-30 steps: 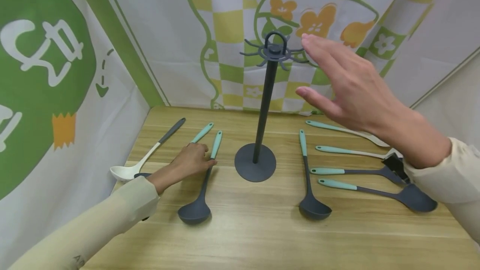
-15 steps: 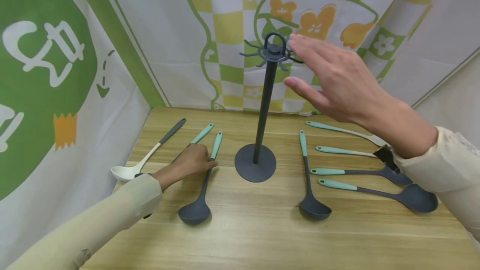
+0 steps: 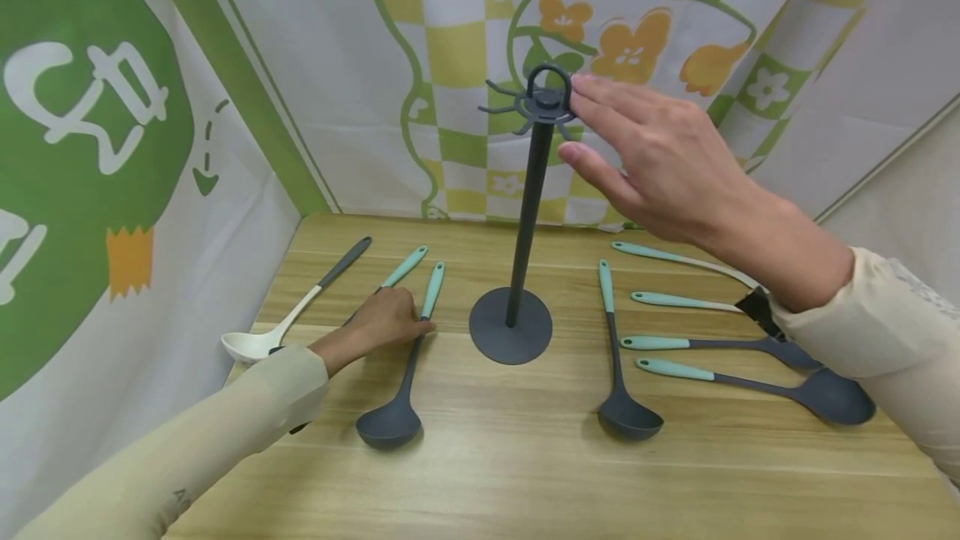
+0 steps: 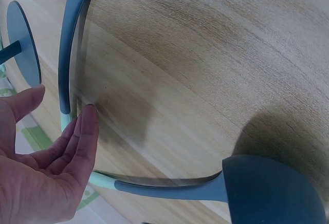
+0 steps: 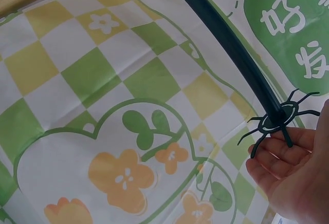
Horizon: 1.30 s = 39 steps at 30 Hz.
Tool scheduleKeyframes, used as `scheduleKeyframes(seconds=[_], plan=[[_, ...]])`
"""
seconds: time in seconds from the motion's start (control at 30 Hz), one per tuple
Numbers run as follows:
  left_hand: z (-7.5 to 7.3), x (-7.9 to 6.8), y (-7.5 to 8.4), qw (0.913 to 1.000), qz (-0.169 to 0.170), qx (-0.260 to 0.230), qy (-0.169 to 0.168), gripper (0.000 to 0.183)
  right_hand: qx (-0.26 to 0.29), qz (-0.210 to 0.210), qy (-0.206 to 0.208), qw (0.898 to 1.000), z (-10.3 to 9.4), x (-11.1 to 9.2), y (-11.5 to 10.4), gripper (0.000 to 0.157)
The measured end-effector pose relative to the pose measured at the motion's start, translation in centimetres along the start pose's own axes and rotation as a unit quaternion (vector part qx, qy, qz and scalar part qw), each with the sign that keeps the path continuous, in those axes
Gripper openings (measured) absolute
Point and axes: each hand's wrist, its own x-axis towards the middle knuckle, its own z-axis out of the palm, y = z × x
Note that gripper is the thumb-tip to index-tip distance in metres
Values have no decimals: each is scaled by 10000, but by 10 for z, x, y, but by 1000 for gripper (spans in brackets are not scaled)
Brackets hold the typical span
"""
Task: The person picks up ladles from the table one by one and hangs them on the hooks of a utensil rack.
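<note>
My left hand [image 3: 382, 319] is low over the wood table, at the mint handle of a dark ladle [image 3: 390, 427]. In the left wrist view its thumb and straight fingers [image 4: 85, 142] lie on either side of that handle, spread apart. A second dark ladle [image 4: 272, 188] lies on the other side of the fingers; my sleeve hides most of its bowl in the head view. My right hand [image 3: 667, 161] is raised, fingers extended, at the hooked top [image 3: 546, 102] of a dark utensil stand [image 3: 528, 215]. In the right wrist view the fingertips overlap the hooks [image 5: 277, 121].
A white ladle [image 3: 247, 346] with a dark handle lies far left. Right of the stand's round base [image 3: 510, 344] is another dark ladle [image 3: 630, 417]. Further right lie several mint-handled utensils, among them a dark spoon-like one [image 3: 836, 397]. A patterned curtain [image 3: 457, 140] hangs behind the table.
My right hand has moved left, from beside the stand's hooks to right at them. The left hand has barely moved, staying at the ladle handle.
</note>
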Motion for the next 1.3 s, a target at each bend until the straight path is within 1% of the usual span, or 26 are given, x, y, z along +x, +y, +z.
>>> scheduleKeyframes(seconds=[0.23, 0.5, 0.53, 0.57, 0.73, 0.77, 0.8, 0.83, 0.93, 1.03, 1.07, 1.1, 1.17, 1.3], plan=[[4, 2, -3, 9999, -46, 90, -31, 57, -26, -70, 384, 9992, 4, 2, 0, 77], [4, 3, 0, 9998, -124, 171, 8, 59, -149, -105, 443, 9989, 6, 2, 1, 76], [10, 11, -9, 9998, -114, 184, -30, 59, -159, -111, 443, 9988, 6, 2, 1, 76], [18, 19, -20, 9998, -17, 183, 9, 59, -184, -134, 440, 9988, 6, 2, 1, 76], [21, 23, -23, 9997, 48, 223, -3, 58, -239, -249, 443, 9984, 7, 2, 2, 73], [16, 17, -14, 9997, 46, 227, 37, 58, -245, -270, 444, 9984, 7, 3, 1, 73], [9, 11, -3, 9997, -65, 232, -7, 57, -258, -293, 443, 9983, 7, 3, 1, 73], [12, 14, -7, 9996, -29, 285, 33, 57, -262, -303, 444, 9982, 7, 3, 1, 73], [17, 22, -14, 9996, -58, 286, -27, 54, -288, -354, 447, 9980, 7, 2, 2, 71], [33, 41, -35, 9995, -78, 320, -10, 51, -307, -399, 453, 9977, 7, 2, 2, 70], [35, 44, -37, 9995, -130, 290, -46, 51, -320, -417, 456, 9976, 7, 2, 2, 70], [38, 47, -41, 9993, -124, 347, -1, 50, -322, -425, 458, 9975, 7, 2, 2, 70], [36, 46, -39, 9993, -138, 340, 18, 47, -335, -434, 460, 9974, 7, 2, 2, 70], [17, 30, -13, 9988, -338, 302, -181, 42, -371, -433, 457, 9973, 7, 2, 2, 71]])
